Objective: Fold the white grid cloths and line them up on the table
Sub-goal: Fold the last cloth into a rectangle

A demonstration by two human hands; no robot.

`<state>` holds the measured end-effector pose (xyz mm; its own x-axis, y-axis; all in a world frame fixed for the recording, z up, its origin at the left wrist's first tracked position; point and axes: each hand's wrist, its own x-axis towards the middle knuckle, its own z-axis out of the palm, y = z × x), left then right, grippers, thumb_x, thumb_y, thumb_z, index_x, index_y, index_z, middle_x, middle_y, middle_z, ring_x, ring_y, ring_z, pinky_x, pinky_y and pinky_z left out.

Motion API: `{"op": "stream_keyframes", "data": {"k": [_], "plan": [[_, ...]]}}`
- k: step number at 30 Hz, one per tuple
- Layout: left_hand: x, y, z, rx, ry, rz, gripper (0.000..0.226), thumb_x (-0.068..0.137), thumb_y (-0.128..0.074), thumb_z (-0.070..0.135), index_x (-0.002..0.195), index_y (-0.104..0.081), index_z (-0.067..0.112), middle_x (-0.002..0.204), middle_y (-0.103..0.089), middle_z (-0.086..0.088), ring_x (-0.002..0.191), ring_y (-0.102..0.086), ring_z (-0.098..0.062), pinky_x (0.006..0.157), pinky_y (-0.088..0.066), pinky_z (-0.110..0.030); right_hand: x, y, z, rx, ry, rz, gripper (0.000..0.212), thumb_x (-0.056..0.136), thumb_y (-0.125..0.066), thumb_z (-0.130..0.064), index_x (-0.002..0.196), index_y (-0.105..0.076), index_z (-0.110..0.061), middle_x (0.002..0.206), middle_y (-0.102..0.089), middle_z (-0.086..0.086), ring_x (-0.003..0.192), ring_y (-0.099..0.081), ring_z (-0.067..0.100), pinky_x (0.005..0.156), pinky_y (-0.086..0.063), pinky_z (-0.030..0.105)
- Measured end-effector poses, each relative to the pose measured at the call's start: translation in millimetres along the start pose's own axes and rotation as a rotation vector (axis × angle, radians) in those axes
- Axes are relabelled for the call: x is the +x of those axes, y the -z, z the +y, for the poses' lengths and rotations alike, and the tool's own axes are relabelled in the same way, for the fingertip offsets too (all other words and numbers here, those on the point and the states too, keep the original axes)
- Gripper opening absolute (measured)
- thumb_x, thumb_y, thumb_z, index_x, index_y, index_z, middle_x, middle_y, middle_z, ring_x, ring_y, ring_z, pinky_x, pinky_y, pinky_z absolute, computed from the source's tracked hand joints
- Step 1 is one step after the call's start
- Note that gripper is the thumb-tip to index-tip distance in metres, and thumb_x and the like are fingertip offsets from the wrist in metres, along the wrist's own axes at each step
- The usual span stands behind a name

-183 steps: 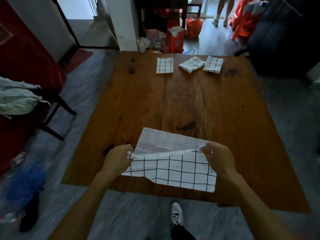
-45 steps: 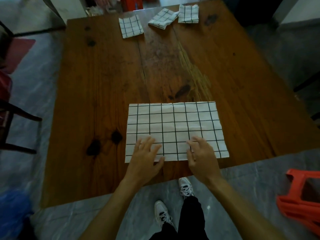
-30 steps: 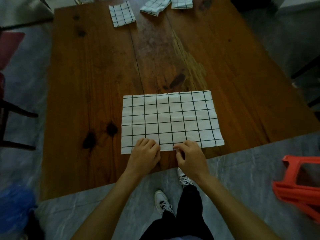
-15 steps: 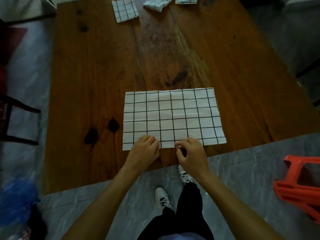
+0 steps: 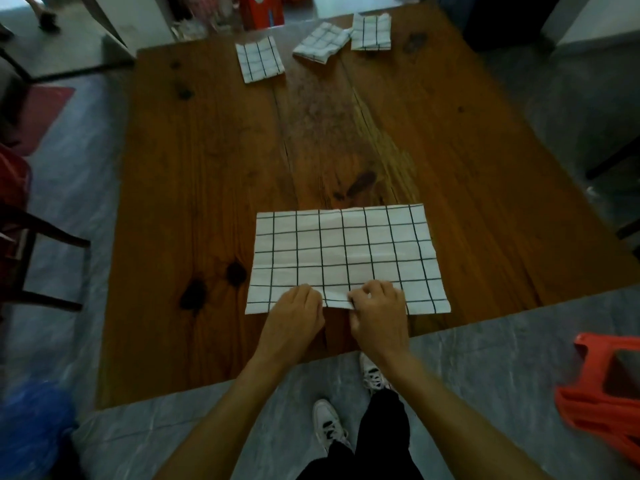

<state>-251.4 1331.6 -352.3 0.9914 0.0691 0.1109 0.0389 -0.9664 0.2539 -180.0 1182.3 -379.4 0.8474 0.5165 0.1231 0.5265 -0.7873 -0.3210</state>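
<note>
A white grid cloth, folded once into a wide rectangle, lies flat near the front edge of the wooden table. My left hand and my right hand sit side by side at the middle of its near edge, fingers curled and pinching that edge, which is slightly lifted between them. Three folded grid cloths lie along the far edge: one on the left, a skewed one in the middle, and one on the right.
A red plastic stool stands on the floor at the right. A dark chair is at the left, and a blue bag lies at the lower left. Red boxes stand beyond the table's far edge.
Six seconds ago the cloth was held up half-folded. It then lay flat under my spread palms. My hands slid back to its near edge and closed on it.
</note>
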Motion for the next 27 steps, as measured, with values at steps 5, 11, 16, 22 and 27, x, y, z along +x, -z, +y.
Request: {"op": "stream_keyframes", "data": {"k": [5,11,16,22,27], "plan": [[-0.7,15.4,11.9,-0.03,0.061,-0.111,0.005,0.087,-0.059,0.019,0.089,-0.056,0.015,0.083,-0.056,0.001,0.069,-0.051,-0.013,0.062,-0.049,-0.027,17.5,19.6,-2.7,0.04,-0.01,0.076,0.021,0.07,-0.081,-0.007,0.087,-0.072,-0.015,0.08,-0.068,0.002,0.069,-0.062,0.02,0.066,-0.048,0.035],[12.0,40.5,26.6,-0.069,0.128,-0.052,0.042,0.091,-0.054,0.034,0.129,-0.049,0.017,0.111,-0.062,-0.002,0.093,-0.06,-0.017,0.077,-0.048,-0.029,28.3,67.1,-11.9,0.067,0.133,0.168,0.02,0.073,-0.077,-0.006,0.09,-0.072,-0.013,0.083,-0.069,0.004,0.07,-0.064,0.018,0.064,-0.051,0.03],[33.3,77.5,38.9,-0.087,0.152,0.04,0.024,0.097,-0.045,0.019,0.118,-0.055,0.014,0.1,-0.066,-0.004,0.078,-0.064,-0.017,0.066,-0.053,-0.029,37.6,110.0,-22.5,0.064,0.123,0.175,0.024,0.074,-0.076,-0.005,0.097,-0.073,-0.013,0.088,-0.07,0.003,0.074,-0.064,0.018,0.065,-0.053,0.029],[29.7,111.1,62.8,-0.297,0.143,0.081,0.028,0.096,-0.04,0.044,0.103,-0.057,0.022,0.091,-0.063,0.006,0.076,-0.06,-0.008,0.068,-0.05,-0.024,47.3,148.9,-34.0,0.22,-0.029,0.216,0.021,0.086,-0.064,-0.01,0.105,-0.07,-0.016,0.099,-0.068,-0.004,0.083,-0.06,0.008,0.07,-0.043,0.015],[35.9,132.7,57.9,-0.736,0.271,0.186,0.029,0.1,-0.042,0.029,0.075,-0.054,0.022,0.061,-0.05,0.007,0.049,-0.044,-0.003,0.049,-0.037,-0.02,71.1,175.6,-27.8,0.39,-0.044,0.176,0.035,0.082,-0.059,0.007,0.1,-0.072,-0.02,0.1,-0.067,-0.007,0.091,-0.059,0.009,0.075,-0.046,0.018]]}}
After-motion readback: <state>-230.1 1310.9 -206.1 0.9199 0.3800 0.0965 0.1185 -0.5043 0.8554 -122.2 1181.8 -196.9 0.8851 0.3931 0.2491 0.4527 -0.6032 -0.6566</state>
